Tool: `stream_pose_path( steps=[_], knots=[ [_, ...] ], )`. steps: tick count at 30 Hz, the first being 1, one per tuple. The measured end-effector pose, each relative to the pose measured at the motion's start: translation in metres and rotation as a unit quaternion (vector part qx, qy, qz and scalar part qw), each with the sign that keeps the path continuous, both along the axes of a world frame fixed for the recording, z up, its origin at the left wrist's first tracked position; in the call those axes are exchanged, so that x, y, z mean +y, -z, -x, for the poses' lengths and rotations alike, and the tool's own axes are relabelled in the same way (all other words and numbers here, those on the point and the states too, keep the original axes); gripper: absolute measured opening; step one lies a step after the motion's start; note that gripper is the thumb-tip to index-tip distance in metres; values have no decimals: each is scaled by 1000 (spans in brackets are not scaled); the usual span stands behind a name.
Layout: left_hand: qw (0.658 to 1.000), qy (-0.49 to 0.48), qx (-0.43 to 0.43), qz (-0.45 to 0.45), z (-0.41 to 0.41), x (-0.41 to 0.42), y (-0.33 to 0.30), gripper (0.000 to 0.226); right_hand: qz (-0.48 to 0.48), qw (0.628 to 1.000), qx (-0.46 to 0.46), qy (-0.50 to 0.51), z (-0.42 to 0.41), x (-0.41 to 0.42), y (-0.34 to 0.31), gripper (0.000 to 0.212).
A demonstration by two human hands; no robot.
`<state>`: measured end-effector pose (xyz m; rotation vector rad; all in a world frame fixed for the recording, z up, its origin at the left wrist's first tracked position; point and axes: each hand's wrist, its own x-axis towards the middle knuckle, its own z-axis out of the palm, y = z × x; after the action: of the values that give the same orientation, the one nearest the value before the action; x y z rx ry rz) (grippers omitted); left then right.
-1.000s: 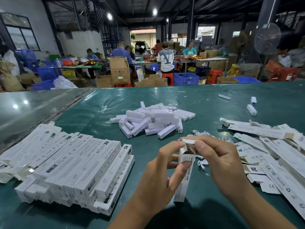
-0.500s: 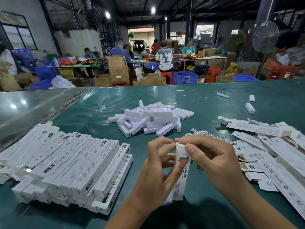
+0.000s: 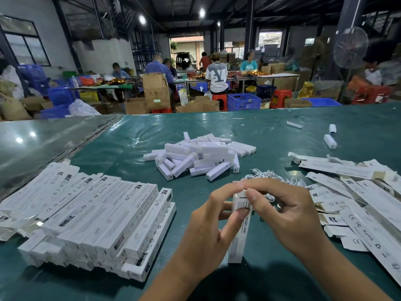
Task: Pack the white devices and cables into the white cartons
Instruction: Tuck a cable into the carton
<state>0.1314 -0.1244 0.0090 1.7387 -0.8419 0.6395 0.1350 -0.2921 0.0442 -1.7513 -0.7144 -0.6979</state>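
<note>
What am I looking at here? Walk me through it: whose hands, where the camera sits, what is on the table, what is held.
No machine: a person's bare hands, filmed by a camera on their head, looking forward and down. The left hand and right hand both grip one slim white carton, fingers at its top flap. On the green table lie filled cartons on the left, white devices in the middle, white cables behind the hands, flat cartons on the right.

Held carton [image 3: 239,233] reads "SENSOR LAMP"; flat cartons [image 3: 366,231] "RoHS"
</note>
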Motion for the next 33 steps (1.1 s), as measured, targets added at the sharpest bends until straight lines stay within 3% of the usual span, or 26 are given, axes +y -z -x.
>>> stream_pose_path(
  steps=[7,14,18,21,24,27,30,33],
  knots=[
    [1000,-13,8,1,-1,2,1,24,16,1000,-13,24,-2,-1,5,30],
    [997,30,61,47,-1,3,1,28,47,991,-119,34,-2,-1,12,25],
    [999,21,32,-7,-1,4,0,29,70,985,-150,40,-5,2,18,22],
    [999,-4,49,-8,-1,4,-2,31,47,992,-101,56,-8,1,20,23],
    [991,-7,132,-30,-2,4,0,69,35,996,8,77,-14,-1,21,24],
    [980,-59,159,-105,-4,6,1,98,98,989,34,110,-23,-3,29,23],
    [974,-158,118,-112,-9,21,-13,83,87,987,55,122,-29,-6,34,17],
    [947,-280,106,-116,-13,51,-32,64,100,983,77,134,-33,-8,37,13]
  ],
)
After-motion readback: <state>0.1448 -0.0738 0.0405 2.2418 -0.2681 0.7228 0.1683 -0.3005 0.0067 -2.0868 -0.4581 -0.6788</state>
